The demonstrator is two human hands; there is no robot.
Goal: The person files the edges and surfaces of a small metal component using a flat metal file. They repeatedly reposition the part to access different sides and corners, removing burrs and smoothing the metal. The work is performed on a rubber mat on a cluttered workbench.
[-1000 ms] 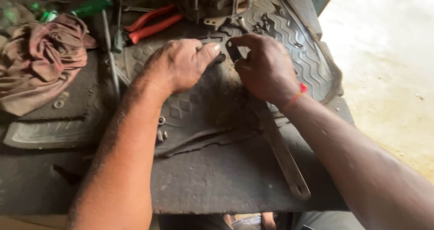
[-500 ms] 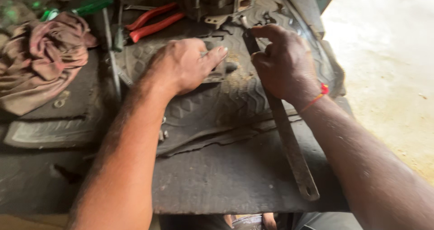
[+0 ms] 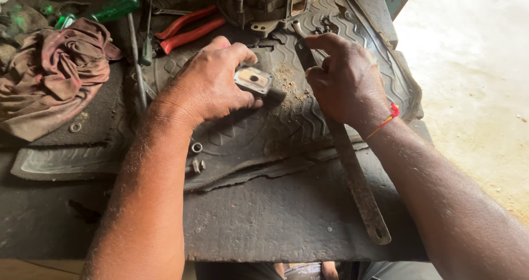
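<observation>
Crumpled maroon rag (image 3: 52,73) lying at left on surface (image 3: 264,225). Red-handled pliers (image 3: 187,29) resting beside green-handled screwdriver (image 3: 124,15). Grimy engine part (image 3: 264,2) sitting at far edge. Small nut (image 3: 196,147) lying on ribbed rubber mat (image 3: 248,142).

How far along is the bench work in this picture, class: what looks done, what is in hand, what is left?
Done: rusty grit lies on the rubber mat. In hand: the left hand holds a small flat metal part, and the right hand grips a long flat metal tool. Left: the part remains apart from the engine block, and a loose nut lies unused.
</observation>
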